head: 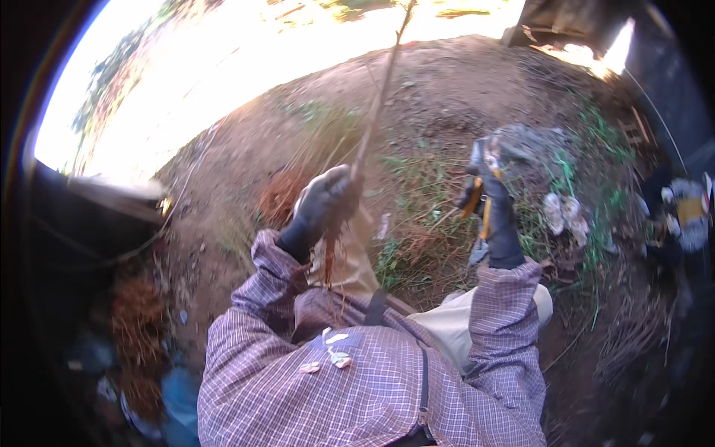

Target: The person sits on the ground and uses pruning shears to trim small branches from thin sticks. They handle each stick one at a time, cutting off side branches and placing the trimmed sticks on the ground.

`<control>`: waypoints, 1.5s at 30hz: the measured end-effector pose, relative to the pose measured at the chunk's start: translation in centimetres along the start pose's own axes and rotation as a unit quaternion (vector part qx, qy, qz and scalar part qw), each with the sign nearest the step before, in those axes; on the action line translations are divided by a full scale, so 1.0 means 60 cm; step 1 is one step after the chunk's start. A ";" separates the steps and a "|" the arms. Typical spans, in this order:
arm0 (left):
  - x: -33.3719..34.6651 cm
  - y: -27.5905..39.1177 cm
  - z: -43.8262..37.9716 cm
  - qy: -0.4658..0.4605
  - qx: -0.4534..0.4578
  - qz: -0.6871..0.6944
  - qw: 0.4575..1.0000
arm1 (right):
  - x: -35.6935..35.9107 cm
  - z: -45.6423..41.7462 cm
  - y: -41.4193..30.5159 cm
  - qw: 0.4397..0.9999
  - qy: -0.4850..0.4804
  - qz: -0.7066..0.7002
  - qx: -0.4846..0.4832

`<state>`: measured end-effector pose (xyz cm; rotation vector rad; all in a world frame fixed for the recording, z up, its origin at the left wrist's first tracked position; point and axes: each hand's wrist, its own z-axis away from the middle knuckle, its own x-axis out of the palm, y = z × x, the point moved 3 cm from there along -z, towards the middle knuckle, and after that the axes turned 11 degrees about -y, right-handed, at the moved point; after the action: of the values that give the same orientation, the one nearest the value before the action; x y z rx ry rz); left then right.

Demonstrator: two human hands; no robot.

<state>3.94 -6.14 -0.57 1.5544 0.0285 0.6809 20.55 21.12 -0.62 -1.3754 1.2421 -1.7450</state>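
Note:
My left hand, in a dark glove with a pale back, is closed around the lower end of a long thin woody stem. Reddish-brown roots hang below that fist, and the stem rises to the top edge of the view. On the right, my right hand, also gloved, holds hand pruners with yellow-orange handles. Their metal head points away from me, beside a greyish plastic sheet; whether the blades are apart is too blurred to tell. The two hands are well apart.
Cut weeds and grass lie on bare soil between my hands. A bundle of reddish roots lies beyond my left hand. More root bundles and a blue plastic bag are at lower left. White crumpled litter lies at right.

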 end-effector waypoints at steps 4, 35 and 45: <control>-0.299 0.073 0.205 0.338 0.156 -0.135 0.918 | 0.016 0.015 0.080 0.998 0.021 -0.003 0.066; -0.012 -0.806 -0.462 -0.094 -0.345 -0.536 0.764 | -0.345 0.159 0.070 0.932 0.346 -0.031 0.105; 0.224 -0.469 -0.432 -0.163 -0.277 -0.025 0.947 | -0.332 0.214 0.040 0.971 0.216 -0.083 0.057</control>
<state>14.52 26.32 -22.44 1.0975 -0.3438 0.3397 38.35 33.49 -10.41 -1.0922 1.2462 -2.2820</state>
